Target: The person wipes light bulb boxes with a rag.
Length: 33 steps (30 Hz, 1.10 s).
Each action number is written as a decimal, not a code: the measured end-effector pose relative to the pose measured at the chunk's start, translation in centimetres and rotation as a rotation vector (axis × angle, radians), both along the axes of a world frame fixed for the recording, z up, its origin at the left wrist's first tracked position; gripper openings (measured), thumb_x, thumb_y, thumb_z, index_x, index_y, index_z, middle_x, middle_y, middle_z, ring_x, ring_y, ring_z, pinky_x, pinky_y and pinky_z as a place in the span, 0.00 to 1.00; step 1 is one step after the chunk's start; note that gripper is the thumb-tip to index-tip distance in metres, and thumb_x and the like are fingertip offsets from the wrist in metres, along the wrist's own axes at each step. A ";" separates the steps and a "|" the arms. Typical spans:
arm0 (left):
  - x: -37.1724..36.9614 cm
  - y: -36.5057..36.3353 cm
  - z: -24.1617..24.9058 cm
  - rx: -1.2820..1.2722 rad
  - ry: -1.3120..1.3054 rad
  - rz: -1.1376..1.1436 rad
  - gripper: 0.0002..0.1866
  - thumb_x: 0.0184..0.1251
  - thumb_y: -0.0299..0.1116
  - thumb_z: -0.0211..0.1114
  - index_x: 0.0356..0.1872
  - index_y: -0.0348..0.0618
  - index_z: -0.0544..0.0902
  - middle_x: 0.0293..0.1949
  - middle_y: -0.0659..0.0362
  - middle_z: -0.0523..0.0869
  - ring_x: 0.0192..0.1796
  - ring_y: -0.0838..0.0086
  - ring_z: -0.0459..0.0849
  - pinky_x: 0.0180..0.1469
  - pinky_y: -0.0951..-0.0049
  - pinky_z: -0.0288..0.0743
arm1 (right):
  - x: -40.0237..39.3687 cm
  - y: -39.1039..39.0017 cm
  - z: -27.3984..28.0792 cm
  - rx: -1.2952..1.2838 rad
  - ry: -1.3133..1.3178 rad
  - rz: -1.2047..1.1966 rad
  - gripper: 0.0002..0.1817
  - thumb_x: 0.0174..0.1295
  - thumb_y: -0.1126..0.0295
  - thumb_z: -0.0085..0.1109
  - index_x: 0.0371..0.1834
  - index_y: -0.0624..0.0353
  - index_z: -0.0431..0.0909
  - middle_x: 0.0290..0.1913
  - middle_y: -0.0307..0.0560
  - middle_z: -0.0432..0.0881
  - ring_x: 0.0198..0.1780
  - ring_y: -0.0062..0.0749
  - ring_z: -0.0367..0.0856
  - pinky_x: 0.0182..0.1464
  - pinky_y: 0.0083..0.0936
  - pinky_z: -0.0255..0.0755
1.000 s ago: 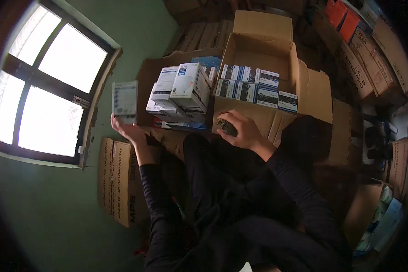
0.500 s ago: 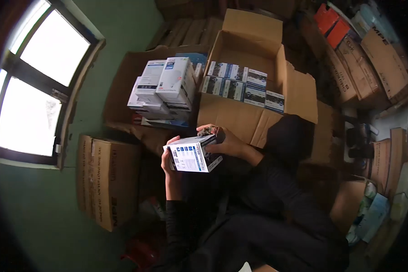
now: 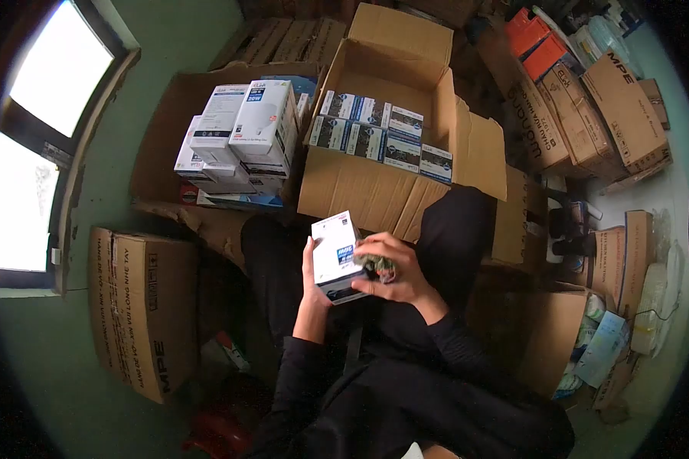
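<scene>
My left hand [image 3: 311, 294] holds a white printed box [image 3: 332, 243] from its left side and underneath, in front of my lap. In my right hand [image 3: 402, 271] is a crumpled green and reddish cloth [image 3: 379, 267], pressed near the box's right side. Past the box stands an open carton [image 3: 360, 187] with small blue, white and dark boxes [image 3: 369, 141] in two rows. To its left, another open carton [image 3: 157, 153] bears a pile of larger white boxes [image 3: 262, 126], one marked 20W.
A closed carton [image 3: 157, 306] stands at the left by the green wall and window [image 3: 69, 65]. More cartons [image 3: 612, 115] lean at the upper right. At the lower right, an open carton [image 3: 547, 336] sits beside wrapped items [image 3: 603, 348]. A red object [image 3: 218, 432] lies low on the left.
The white box has been turned so another face shows. My right hand with the cloth has moved from its top to its right side. The view has shifted, too.
</scene>
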<state>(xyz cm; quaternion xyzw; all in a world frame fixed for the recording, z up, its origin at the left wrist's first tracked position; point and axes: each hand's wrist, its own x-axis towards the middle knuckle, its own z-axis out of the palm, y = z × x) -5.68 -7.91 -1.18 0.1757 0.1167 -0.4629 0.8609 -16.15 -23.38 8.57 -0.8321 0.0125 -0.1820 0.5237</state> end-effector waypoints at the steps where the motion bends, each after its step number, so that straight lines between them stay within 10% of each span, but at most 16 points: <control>1: -0.1 0.4 -0.7 -0.059 0.056 -0.052 0.36 0.76 0.61 0.54 0.70 0.40 0.73 0.59 0.46 0.84 0.56 0.56 0.88 0.58 0.53 0.85 | -0.5 0.1 0.0 0.002 0.022 0.053 0.32 0.54 0.47 0.80 0.57 0.53 0.84 0.54 0.51 0.84 0.56 0.44 0.85 0.58 0.37 0.79; 6: -0.4 0.0 -1.4 -0.097 -0.017 -0.066 0.49 0.73 0.73 0.47 0.78 0.39 0.64 0.70 0.40 0.76 0.67 0.48 0.80 0.67 0.43 0.77 | 0.2 -2.9 -0.7 0.288 -0.085 -0.153 0.27 0.69 0.48 0.63 0.61 0.57 0.80 0.59 0.51 0.82 0.56 0.39 0.83 0.59 0.36 0.76; 9: -0.8 -0.7 -1.1 -0.119 -0.096 -0.155 0.47 0.76 0.73 0.40 0.80 0.44 0.61 0.75 0.44 0.71 0.73 0.49 0.75 0.73 0.45 0.71 | 2.5 -1.7 2.6 -0.264 -0.011 -0.292 0.26 0.72 0.54 0.48 0.62 0.62 0.79 0.59 0.57 0.78 0.56 0.45 0.83 0.62 0.35 0.75; 15: -0.4 0.3 -2.9 0.024 -0.057 0.000 0.47 0.75 0.75 0.40 0.73 0.39 0.71 0.60 0.46 0.85 0.58 0.57 0.87 0.63 0.54 0.82 | 0.9 3.6 1.2 -0.737 0.172 0.118 0.32 0.54 0.61 0.74 0.64 0.56 0.81 0.53 0.44 0.81 0.49 0.38 0.83 0.48 0.33 0.84; 19: -1.0 -0.1 -2.6 0.285 -0.207 -0.249 0.42 0.80 0.69 0.41 0.75 0.42 0.69 0.64 0.52 0.83 0.61 0.62 0.86 0.63 0.57 0.82 | 4.1 0.3 0.6 -0.401 0.189 -0.226 0.14 0.58 0.69 0.74 0.44 0.57 0.80 0.41 0.48 0.85 0.39 0.38 0.88 0.39 0.32 0.83; 25: 0.0 1.4 -3.5 0.049 -0.042 -0.103 0.41 0.80 0.66 0.44 0.76 0.38 0.68 0.61 0.49 0.84 0.58 0.60 0.86 0.60 0.56 0.84 | 1.6 3.6 -0.3 -0.450 -0.032 0.057 0.13 0.53 0.70 0.76 0.38 0.58 0.83 0.41 0.48 0.85 0.42 0.39 0.88 0.41 0.34 0.83; 29: -1.4 -0.5 -4.3 0.189 -0.174 -0.191 0.37 0.81 0.62 0.48 0.74 0.40 0.71 0.60 0.53 0.85 0.58 0.66 0.86 0.62 0.63 0.81 | 3.8 1.7 -0.3 -0.363 0.093 -0.318 0.12 0.53 0.71 0.75 0.39 0.59 0.84 0.37 0.47 0.83 0.36 0.39 0.87 0.38 0.32 0.81; 33: 0.1 1.2 -2.9 0.058 -0.063 -0.032 0.39 0.80 0.64 0.48 0.72 0.37 0.72 0.61 0.46 0.84 0.57 0.60 0.87 0.59 0.59 0.84 | 1.3 3.8 0.3 -0.353 0.015 0.132 0.13 0.50 0.70 0.75 0.40 0.57 0.87 0.41 0.46 0.86 0.41 0.39 0.89 0.45 0.30 0.83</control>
